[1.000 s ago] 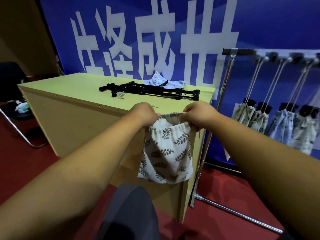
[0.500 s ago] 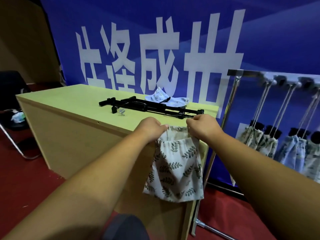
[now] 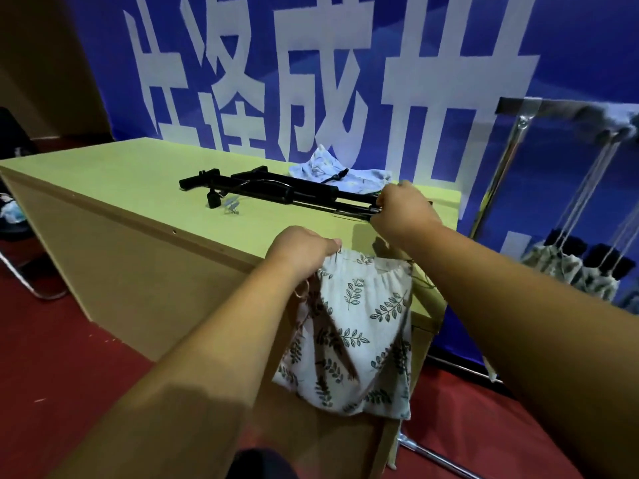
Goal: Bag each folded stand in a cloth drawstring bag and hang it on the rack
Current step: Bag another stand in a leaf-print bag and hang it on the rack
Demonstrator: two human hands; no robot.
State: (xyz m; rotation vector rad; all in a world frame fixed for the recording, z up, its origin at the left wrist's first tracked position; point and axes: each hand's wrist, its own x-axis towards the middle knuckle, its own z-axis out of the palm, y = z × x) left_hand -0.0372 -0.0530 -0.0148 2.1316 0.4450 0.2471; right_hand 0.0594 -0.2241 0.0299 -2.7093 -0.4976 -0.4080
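The fingers (image 3: 382, 201) of the right hand (image 3: 403, 216) curl onto the near end of the folded stand (image 3: 297, 191), thumb on top. The back of the hand hides how fully they close, but the grip reads as a pinch meant to draw the stand off the table (image 3: 138, 188) end first. The left hand (image 3: 304, 250) has its fingers bunched and clamped on the left side of the mouth of the leaf-print drawstring bag (image 3: 359, 326). With only that corner held, the bag hangs slack over the table's near edge, its mouth just below and in front of the stand's end, so the stand has only a short way to travel to go in. The mouth sags on its free right side, so it will likely need spreading before the stand's end can enter.

The stand lies flat along the table, its legs gathered together. A pale blue cloth bag (image 3: 332, 169) sits crumpled just behind it, presumably waiting for a later stand. To the right, the rack (image 3: 508, 160) stands beside the table, and filled bags (image 3: 567, 274) hang from it by their cords.
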